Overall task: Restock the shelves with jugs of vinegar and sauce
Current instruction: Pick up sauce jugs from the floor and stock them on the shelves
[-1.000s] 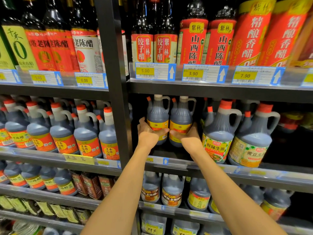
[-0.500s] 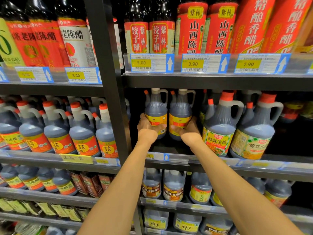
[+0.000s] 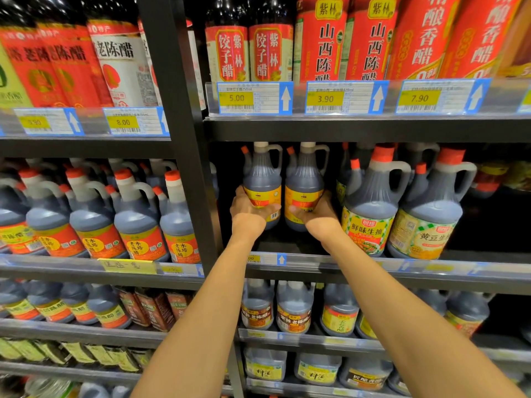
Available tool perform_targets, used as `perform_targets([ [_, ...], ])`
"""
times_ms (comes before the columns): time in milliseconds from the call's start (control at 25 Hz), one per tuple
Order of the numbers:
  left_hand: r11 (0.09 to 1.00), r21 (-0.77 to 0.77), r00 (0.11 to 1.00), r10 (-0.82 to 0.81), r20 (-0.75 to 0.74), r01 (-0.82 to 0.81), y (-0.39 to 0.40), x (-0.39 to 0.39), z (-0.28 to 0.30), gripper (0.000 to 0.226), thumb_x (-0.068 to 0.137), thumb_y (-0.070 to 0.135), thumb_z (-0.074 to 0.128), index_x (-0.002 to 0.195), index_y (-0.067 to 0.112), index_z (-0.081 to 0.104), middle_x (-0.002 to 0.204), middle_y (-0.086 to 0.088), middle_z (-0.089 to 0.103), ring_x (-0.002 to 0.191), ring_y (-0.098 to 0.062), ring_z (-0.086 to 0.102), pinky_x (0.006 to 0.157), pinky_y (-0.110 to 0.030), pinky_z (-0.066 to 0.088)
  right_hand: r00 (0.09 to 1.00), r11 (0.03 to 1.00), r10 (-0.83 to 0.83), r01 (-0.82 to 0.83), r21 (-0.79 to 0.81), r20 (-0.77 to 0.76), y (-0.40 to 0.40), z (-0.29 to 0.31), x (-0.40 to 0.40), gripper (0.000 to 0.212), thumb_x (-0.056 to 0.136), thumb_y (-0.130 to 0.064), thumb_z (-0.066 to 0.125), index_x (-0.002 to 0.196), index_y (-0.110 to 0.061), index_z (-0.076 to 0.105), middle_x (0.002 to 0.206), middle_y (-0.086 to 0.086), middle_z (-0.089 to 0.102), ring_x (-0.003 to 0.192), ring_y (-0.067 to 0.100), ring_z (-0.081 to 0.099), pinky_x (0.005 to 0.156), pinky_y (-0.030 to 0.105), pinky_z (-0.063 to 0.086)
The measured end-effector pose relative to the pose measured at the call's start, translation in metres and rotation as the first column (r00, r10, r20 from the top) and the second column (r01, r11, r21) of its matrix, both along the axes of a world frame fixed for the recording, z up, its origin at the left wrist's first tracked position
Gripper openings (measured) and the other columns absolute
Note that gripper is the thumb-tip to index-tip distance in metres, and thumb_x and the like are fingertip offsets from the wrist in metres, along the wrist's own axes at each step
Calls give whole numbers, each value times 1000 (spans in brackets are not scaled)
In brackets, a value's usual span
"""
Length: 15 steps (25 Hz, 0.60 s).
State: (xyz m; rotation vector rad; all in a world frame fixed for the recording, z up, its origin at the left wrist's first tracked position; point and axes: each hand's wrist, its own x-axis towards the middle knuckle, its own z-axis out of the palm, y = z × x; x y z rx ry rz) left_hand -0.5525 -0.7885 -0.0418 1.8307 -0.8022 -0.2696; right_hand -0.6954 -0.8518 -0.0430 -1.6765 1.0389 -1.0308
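Two dark plastic jugs with yellow-and-red labels, side by side deep on the middle black metal shelf (image 3: 330, 264): left jug (image 3: 262, 179) grasped at the label by the left hand (image 3: 248, 209), right jug (image 3: 304, 182) by the right hand (image 3: 319, 212), fingers curled round each. Best slid back together, upright, labels forward, clear of the neighbouring green-labelled soy jug (image 3: 373, 205).

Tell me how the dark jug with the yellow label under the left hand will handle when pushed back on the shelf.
The dark plastic jug with the yellow label looks full nearly to the neck, so probably heavy for its size. Tall and narrow-necked, it may tip if pushed high; the left hand grips low, which should help. The smooth label could be slippery.
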Motion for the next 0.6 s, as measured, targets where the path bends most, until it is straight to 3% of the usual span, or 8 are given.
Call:
perform_targets([
  [440, 1000, 26, 1000, 2, -1, -2, -3, 0, 0, 90, 71, 31, 93, 144, 12, 43, 142, -14, 55, 132, -38, 53, 102, -45, 48, 999, 999, 24, -23, 34, -33, 1, 2, -4, 84, 88, -11, 80, 154, -6, 29, 157, 14, 44, 144, 33, 43, 119, 48, 36],
  [600, 999, 35, 1000, 1, 7, -2, -4, -2, 1, 100, 73, 31, 92, 153, 14, 35, 149, -14, 52, 137, -38, 50, 107, -46, 45, 994, 1000, -21, 23, 14, -109, 5, 7, -3, 73, 91, -17, 78, 149, -4, 35, 154, 16, 45, 141, 35, 45, 117, 45, 37],
])
